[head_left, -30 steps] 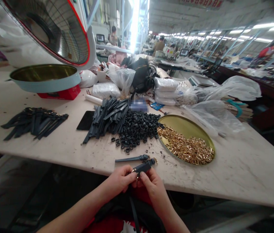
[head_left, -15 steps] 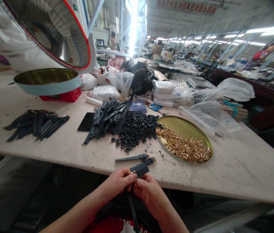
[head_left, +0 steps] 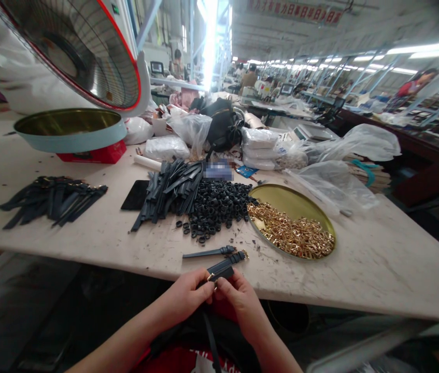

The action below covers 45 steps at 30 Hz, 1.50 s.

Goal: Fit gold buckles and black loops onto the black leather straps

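My left hand (head_left: 186, 298) and my right hand (head_left: 238, 298) meet at the table's near edge, both pinched on a dark strap (head_left: 223, 267) with a small gold buckle at its end. The strap's long end hangs down between my forearms. A second strap (head_left: 208, 253) lies flat on the table just beyond my fingers. Further out are a heap of black rubber loops (head_left: 219, 204), a bundle of black straps (head_left: 170, 189) and a gold round tray (head_left: 281, 196) holding several gold buckles (head_left: 297, 238).
Another pile of finished straps (head_left: 50, 199) lies at the left. A light-blue tin (head_left: 69, 129) on a red box and a tilted round heater (head_left: 75, 46) stand at the back left. Plastic bags (head_left: 339, 181) and a black bag (head_left: 223, 124) crowd the back. People work at distant tables.
Both hands stay together on the strap with only small finger shifts. The view has drifted slightly, so the table's things sit a little lower and to the left.
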Each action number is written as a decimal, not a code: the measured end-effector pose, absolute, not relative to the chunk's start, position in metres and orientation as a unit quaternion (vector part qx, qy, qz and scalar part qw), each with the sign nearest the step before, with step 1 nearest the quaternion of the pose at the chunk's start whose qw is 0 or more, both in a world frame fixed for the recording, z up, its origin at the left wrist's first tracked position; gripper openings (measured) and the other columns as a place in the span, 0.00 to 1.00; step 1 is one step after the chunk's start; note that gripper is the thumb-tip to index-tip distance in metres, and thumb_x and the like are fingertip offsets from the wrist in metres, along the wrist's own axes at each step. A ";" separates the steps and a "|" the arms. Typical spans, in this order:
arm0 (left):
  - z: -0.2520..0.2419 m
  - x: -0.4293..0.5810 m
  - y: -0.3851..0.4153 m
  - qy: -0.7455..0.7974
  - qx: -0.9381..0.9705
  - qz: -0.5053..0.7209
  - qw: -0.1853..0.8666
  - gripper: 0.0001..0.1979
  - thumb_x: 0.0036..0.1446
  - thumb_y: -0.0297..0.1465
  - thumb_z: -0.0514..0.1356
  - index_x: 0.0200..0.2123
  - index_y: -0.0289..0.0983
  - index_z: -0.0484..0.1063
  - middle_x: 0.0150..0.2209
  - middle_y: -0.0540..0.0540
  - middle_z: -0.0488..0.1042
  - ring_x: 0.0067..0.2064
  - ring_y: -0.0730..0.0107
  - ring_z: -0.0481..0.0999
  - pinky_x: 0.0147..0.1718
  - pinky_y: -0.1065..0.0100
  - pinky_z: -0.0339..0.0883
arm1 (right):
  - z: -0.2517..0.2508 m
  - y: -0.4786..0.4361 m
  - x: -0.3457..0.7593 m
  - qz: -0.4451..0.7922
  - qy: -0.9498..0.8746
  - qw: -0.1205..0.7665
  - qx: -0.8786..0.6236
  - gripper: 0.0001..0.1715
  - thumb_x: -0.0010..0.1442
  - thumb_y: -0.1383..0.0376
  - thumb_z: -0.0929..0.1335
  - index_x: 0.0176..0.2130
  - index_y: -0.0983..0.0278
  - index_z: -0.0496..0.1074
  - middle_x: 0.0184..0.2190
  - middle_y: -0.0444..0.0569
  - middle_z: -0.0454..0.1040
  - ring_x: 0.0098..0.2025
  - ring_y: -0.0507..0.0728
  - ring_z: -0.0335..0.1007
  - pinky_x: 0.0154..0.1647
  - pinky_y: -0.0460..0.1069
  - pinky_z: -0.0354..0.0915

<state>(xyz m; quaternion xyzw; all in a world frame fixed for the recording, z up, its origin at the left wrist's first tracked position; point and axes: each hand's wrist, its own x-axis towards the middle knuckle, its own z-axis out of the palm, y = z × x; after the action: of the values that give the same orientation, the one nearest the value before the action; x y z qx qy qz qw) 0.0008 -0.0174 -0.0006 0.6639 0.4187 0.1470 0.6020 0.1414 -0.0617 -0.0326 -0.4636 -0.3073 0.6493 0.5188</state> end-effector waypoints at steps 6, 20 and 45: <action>0.000 0.005 -0.016 0.463 0.678 0.137 0.553 0.10 0.52 0.34 0.51 0.22 0.36 0.62 0.21 0.53 0.64 0.25 0.74 0.63 0.24 0.74 0.54 | -0.025 -0.065 0.141 0.411 -0.488 0.516 -0.572 0.05 0.51 0.63 0.67 0.26 0.62 0.68 0.26 0.45 0.68 0.31 0.54 0.62 0.33 0.48 0.57; -0.010 0.016 0.040 0.459 0.688 0.128 0.548 0.15 0.52 0.37 0.53 0.43 0.38 0.64 0.25 0.53 0.70 0.27 0.71 0.68 0.27 0.73 0.57 | -0.024 0.008 0.190 0.551 -0.558 0.364 -0.503 0.14 0.58 0.58 0.61 0.33 0.63 0.70 0.26 0.44 0.70 0.29 0.53 0.65 0.30 0.46 0.59; -0.002 0.024 0.034 0.501 0.614 0.251 0.556 0.13 0.53 0.41 0.50 0.30 0.37 0.62 0.16 0.58 0.60 0.17 0.78 0.58 0.16 0.76 0.53 | -0.021 0.016 0.201 0.522 -0.452 0.473 -0.547 0.15 0.53 0.56 0.66 0.37 0.63 0.66 0.27 0.44 0.70 0.29 0.53 0.66 0.30 0.47 0.63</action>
<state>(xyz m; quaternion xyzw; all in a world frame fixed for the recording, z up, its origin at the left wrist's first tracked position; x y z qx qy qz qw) 0.0237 0.0341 -0.0023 0.6140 0.5007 0.2506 0.5564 0.2008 0.0156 -0.0208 -0.5474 -0.4515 0.5221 0.4732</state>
